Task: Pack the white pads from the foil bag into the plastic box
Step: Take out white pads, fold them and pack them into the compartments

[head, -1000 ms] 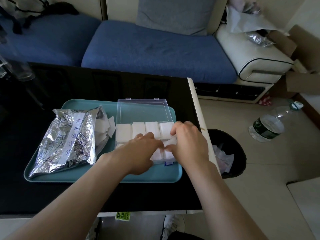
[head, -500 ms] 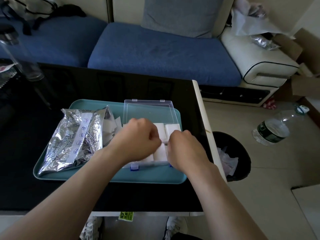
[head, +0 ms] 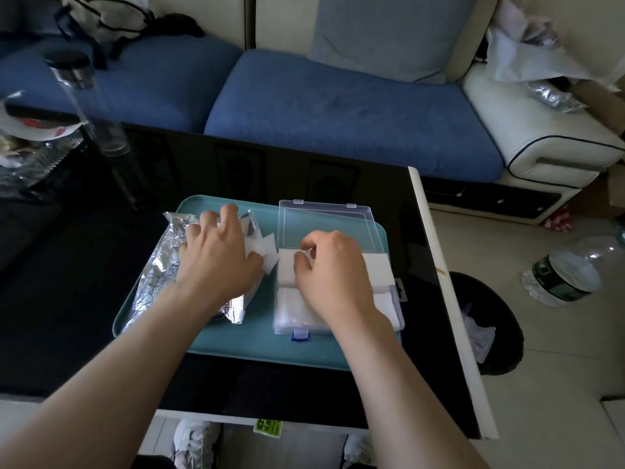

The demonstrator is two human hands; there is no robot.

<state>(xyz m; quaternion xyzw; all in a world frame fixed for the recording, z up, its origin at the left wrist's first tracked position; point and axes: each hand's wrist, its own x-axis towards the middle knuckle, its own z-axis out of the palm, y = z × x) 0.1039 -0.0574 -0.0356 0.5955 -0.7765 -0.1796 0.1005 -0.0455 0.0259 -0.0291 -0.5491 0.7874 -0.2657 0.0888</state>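
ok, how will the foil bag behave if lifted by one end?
Probably floppy: the foil bag is crumpled and sags on the tray. Likely light, as it lies fairly flat. White pads poke from its open mouth, so tipping may spill them.

Home living room, to judge by the blue-cushioned sofa, grey throw pillow, black glass coffee table, waste bin and plastic water bottle on the tiled floor.
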